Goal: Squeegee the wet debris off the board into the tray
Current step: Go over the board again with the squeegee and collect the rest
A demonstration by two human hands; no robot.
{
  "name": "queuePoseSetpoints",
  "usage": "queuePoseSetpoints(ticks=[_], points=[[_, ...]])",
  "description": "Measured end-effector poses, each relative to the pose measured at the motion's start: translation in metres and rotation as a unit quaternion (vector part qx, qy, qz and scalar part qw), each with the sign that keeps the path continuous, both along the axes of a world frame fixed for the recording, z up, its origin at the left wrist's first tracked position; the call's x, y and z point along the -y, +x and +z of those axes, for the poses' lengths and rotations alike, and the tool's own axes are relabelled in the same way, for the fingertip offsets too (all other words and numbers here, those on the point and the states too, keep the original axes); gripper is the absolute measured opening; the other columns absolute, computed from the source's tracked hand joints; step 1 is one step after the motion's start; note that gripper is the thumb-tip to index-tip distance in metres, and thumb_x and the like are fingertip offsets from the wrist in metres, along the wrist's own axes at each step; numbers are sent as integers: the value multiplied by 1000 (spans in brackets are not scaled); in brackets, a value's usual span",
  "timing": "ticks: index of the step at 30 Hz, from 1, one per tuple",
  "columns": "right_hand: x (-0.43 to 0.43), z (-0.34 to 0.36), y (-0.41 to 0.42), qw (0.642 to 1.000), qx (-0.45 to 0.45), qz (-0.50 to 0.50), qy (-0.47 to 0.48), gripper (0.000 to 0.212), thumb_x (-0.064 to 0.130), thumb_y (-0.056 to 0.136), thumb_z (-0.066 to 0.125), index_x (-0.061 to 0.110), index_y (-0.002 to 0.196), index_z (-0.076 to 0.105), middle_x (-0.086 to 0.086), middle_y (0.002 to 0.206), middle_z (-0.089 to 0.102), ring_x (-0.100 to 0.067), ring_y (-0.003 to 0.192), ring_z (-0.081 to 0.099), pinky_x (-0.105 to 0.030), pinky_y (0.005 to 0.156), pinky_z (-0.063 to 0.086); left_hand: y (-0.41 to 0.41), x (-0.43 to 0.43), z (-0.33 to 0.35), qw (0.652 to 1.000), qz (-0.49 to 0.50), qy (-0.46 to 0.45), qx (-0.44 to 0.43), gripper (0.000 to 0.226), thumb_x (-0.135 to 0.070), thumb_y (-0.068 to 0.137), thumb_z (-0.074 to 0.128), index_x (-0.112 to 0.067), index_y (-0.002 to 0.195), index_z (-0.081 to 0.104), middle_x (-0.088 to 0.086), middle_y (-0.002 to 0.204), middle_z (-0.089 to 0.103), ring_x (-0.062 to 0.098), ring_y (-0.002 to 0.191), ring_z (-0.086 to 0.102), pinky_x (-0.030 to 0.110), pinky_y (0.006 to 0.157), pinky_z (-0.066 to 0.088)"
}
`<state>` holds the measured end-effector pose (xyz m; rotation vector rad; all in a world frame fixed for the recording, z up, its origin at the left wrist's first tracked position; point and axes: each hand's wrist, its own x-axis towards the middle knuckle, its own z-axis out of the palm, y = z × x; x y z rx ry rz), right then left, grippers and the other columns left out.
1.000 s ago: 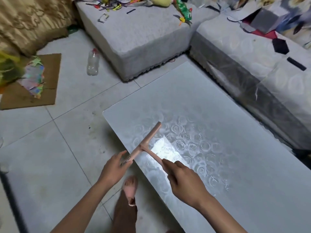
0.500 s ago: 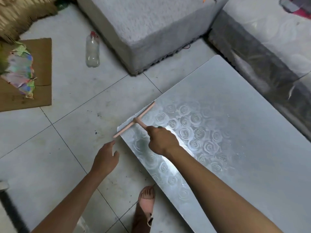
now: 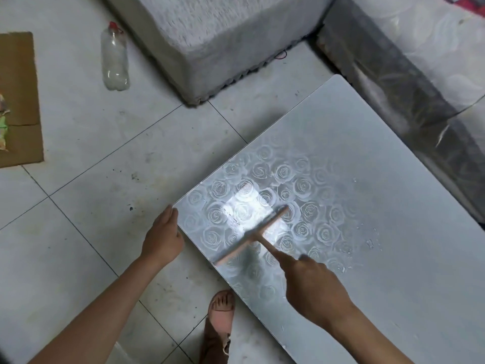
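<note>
left hand (image 3: 164, 237) was laid flat against the board (image 3: 367, 153), squeegee (image 3: 252, 235) gripped by right hand (image 3: 312, 287); no tray seen, so debris (image 3: 370, 243) could be spilled.

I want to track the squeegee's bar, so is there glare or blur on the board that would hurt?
Head view: a bright glare patch on the board beyond the squeegee washes out the rose pattern; the squeegee's bar is motion-blurred, with a smeared shadow beside it; the right hand gripping it and the left hand at the edge look sharper.
</note>
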<state>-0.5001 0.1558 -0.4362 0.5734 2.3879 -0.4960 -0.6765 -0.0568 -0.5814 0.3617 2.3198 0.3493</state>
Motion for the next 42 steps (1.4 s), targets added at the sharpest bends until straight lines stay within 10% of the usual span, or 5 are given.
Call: queuePoseSetpoints(ticks=[8, 20, 24, 30, 42], points=[[20, -26, -136, 997, -38, 61, -17, 78, 9, 86, 43, 41, 150, 12, -13, 101, 51, -30, 83, 51, -34, 68, 37, -13, -5, -6, 997, 61, 50, -9, 63, 5, 89, 39, -6, 149, 25, 10, 154, 29, 28, 138, 34, 38, 111, 31], [-5, -11, -6, 1000, 4, 14, -9, 80, 14, 93, 34, 59, 140, -11, -1, 84, 37, -31, 83, 54, -32, 65, 33, -12, -18, 2, 995, -37, 33, -81, 52, -16, 96, 44, -8, 147, 33, 5, 155, 28, 19, 141, 29, 28, 112, 23], [6, -7, -35, 997, -42, 33, -49, 62, 14, 91, 38, 46, 141, 20, -5, 94, 49, -35, 90, 58, -34, 66, 37, 3, -38, 9, 990, 2, 126, -68, 43, -33, 99, 45, -14, 137, 51, -2, 142, 49, 17, 132, 42, 29, 107, 34], [30, -35, -94, 987, -72, -4, -143, 43, 7, 91, 42, 17, 132, 40, -16, 102, 52, -39, 90, 56, -38, 70, 43, -25, -41, 4, 989, 18, 117, -91, 45, -7, 90, 54, -2, 134, 50, 15, 130, 56, 33, 120, 51, 39, 99, 41], [3, -73, -46, 979, -101, -67, -161, 44, 33, 101, 39, 31, 144, 35, -3, 114, 67, -27, 101, 61, -34, 82, 48, 2, -51, -19, 967, 69, 157, -188, 26, 2, 90, 57, 4, 114, 65, 19, 106, 66, 39, 98, 60, 42, 86, 48]])
